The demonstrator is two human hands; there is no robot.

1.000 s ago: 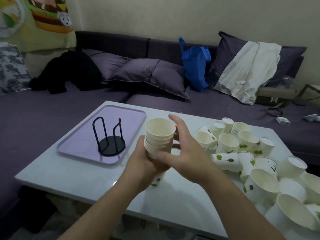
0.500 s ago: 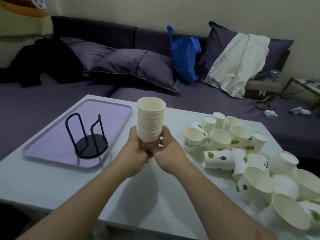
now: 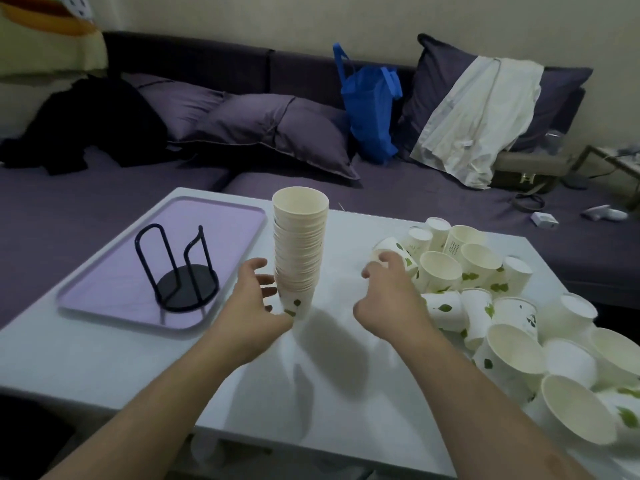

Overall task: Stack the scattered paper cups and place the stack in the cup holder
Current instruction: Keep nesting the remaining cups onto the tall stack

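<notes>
The stack of cups [image 3: 299,252] has just been set down on the white table [image 3: 104,358]; half a second ago it was held up in both hands. Now it stands upright between the hands. The left hand [image 3: 254,303] is open, fingers just touching the stack's bottom. The right hand [image 3: 389,292] has been taken off the stack and is open, near the loose cups [image 3: 485,292]. The cup holder [image 3: 180,271] on the purple tray [image 3: 86,292] is still empty. More cups can probably be added next.
</notes>
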